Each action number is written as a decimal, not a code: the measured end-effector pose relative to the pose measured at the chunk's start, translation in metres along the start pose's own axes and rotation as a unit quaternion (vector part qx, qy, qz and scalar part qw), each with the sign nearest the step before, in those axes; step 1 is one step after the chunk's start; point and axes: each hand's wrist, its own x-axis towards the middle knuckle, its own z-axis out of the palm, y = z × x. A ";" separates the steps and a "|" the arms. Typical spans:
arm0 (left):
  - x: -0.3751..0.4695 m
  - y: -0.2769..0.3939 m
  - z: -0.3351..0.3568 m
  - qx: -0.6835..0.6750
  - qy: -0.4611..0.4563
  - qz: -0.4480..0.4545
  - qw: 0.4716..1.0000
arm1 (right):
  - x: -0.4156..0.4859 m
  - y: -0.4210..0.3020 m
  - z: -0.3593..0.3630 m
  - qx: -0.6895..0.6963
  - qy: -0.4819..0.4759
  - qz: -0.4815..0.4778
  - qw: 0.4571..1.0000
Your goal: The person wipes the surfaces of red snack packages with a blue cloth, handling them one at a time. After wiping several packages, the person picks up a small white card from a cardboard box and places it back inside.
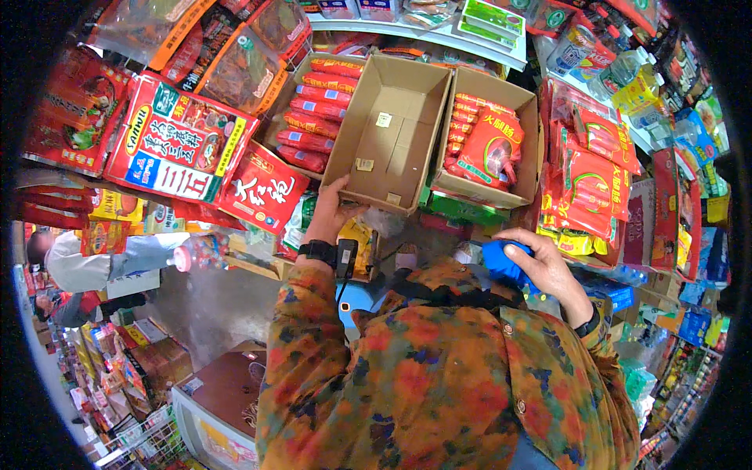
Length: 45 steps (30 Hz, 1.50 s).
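An open cardboard box with nothing but small paper labels inside tilts toward me. My left hand grips its near left corner, the thumb at the rim and the other fingers partly hidden beneath. In my right hand is a bunched blue cloth, held low to the right, apart from the boxes. To the left of the bare box stands a carton of red-wrapped sausages. On its other side, a second carton holds red bags of sausages.
Hanging red seasoning packets crowd the left. More red sausage bags are piled at right. A white shelf edge runs behind the boxes. Two people are at far left, and a glass-sided case stands behind me.
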 end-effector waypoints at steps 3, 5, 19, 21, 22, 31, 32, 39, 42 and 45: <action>0.008 -0.001 -0.010 -0.004 0.003 -0.034 0.999 | 0.014 -0.003 0.022 -0.037 0.007 0.011 0.999; 0.006 -0.001 -0.018 -0.023 -0.013 -0.031 0.999 | 0.019 -0.004 0.034 -0.043 0.008 0.021 0.999; -0.124 0.029 -0.008 -0.033 -0.037 0.232 0.971 | 0.040 -0.023 0.091 -0.041 0.011 0.028 0.999; -0.147 0.032 0.009 -0.031 -0.053 0.256 0.965 | 0.040 -0.034 0.094 -0.006 0.022 0.043 0.999; -0.158 0.032 0.017 -0.030 -0.060 0.265 0.962 | 0.039 -0.038 0.095 -0.011 0.045 0.000 0.999; -0.231 0.009 0.087 0.183 -0.080 0.420 0.885 | -0.038 -0.040 0.066 0.114 0.099 0.023 0.988; -0.237 0.004 0.096 0.216 -0.075 0.432 0.873 | -0.051 -0.036 0.064 0.128 0.127 0.006 0.984; -0.278 -0.042 0.159 0.260 -0.113 0.416 0.864 | -0.134 -0.006 0.028 0.061 0.275 0.002 0.959; -0.304 -0.061 0.180 0.285 -0.048 0.525 0.801 | -0.167 0.004 0.014 0.012 0.341 -0.021 0.940; -0.334 -0.066 0.197 0.363 -0.037 0.626 0.690 | -0.186 0.014 0.001 -0.015 0.358 -0.019 0.933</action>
